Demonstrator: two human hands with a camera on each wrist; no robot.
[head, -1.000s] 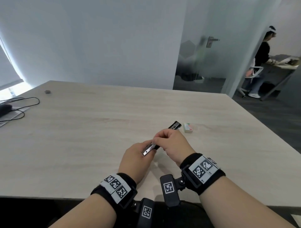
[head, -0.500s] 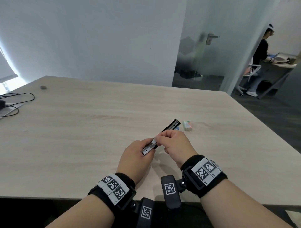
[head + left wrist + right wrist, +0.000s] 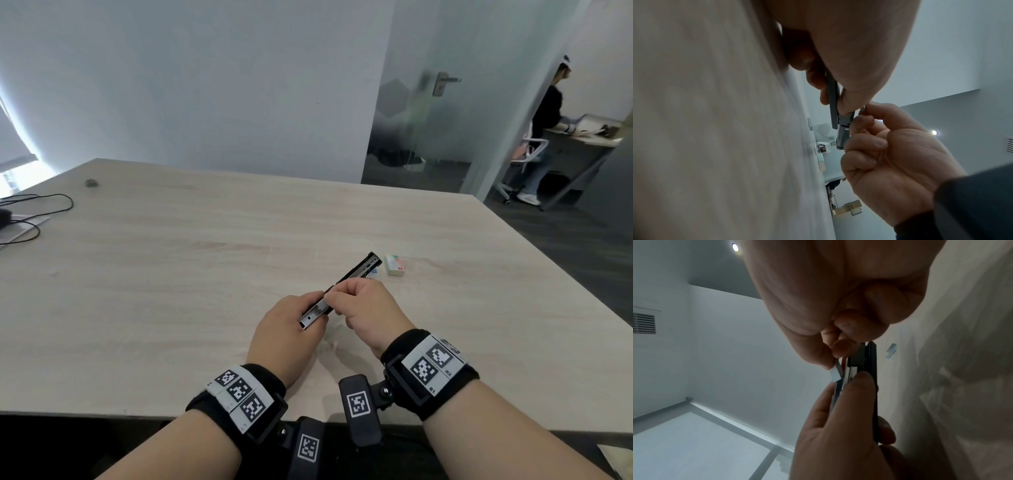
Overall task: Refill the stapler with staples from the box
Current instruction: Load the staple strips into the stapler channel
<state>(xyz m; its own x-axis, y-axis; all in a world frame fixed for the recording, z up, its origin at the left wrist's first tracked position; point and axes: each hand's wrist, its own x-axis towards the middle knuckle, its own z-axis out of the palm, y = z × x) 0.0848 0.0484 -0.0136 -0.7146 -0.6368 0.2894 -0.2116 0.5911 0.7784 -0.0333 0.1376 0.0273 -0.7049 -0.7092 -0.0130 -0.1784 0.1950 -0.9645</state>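
Note:
A black stapler [image 3: 356, 272] is folded open over the wooden table [image 3: 171, 274], with its silver staple channel [image 3: 313, 315] pointing toward me. My left hand [image 3: 287, 329] grips the channel end from below. My right hand [image 3: 363, 308] pinches a short silver strip of staples [image 3: 835, 373] against the channel, thumb and forefinger together. In the left wrist view the stapler [image 3: 833, 104] shows as a dark bar between both hands. The small white staple box [image 3: 395, 265] lies on the table just beyond the stapler's far end.
Black cables [image 3: 41, 212] and papers lie at the table's far left, and a small dark object [image 3: 90, 183] sits near the far left corner. Behind a glass door [image 3: 428, 120], a person [image 3: 544, 137] stands at another desk.
Both hands stay together on the stapler with the same grips. The right fingers have shifted only slightly along the channel, and the head view has tilted a little.

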